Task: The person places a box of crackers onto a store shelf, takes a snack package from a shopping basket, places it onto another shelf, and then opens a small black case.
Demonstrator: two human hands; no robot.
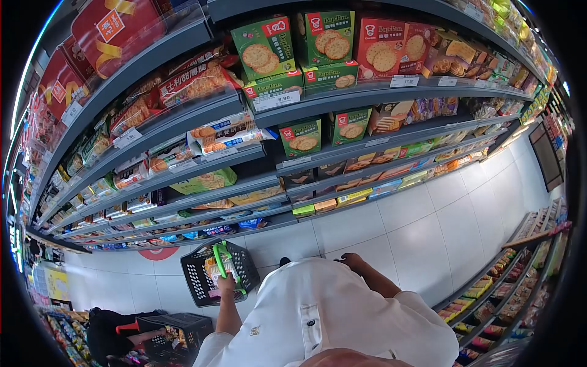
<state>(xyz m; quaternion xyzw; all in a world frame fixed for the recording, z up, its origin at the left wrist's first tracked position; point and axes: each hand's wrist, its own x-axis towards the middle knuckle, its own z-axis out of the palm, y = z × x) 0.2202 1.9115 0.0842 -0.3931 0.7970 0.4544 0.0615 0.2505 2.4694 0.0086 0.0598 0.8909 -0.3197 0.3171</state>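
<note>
A dark shopping basket (197, 276) with a green handle (220, 259) hangs at the lower left of the head view. My left hand (226, 282) is closed round that handle. Several packaged goods lie inside the basket, too small to name. My right hand (353, 261) hangs low over the floor beside my white shirt, right of the middle; its fingers are too dark and small to read. Nearest ahead of it is the lowest shelf, with a yellow box (354, 197). Green cracker boxes (264, 49) stand on the upper shelves.
Shelves (214, 160) of packaged biscuits curve across the view ahead. A lower rack of snacks (483, 287) stands at the right. At the lower left, another person in dark clothes (104, 336) is beside a dark basket (199, 327) with a red handle. The floor has pale tiles (416, 244).
</note>
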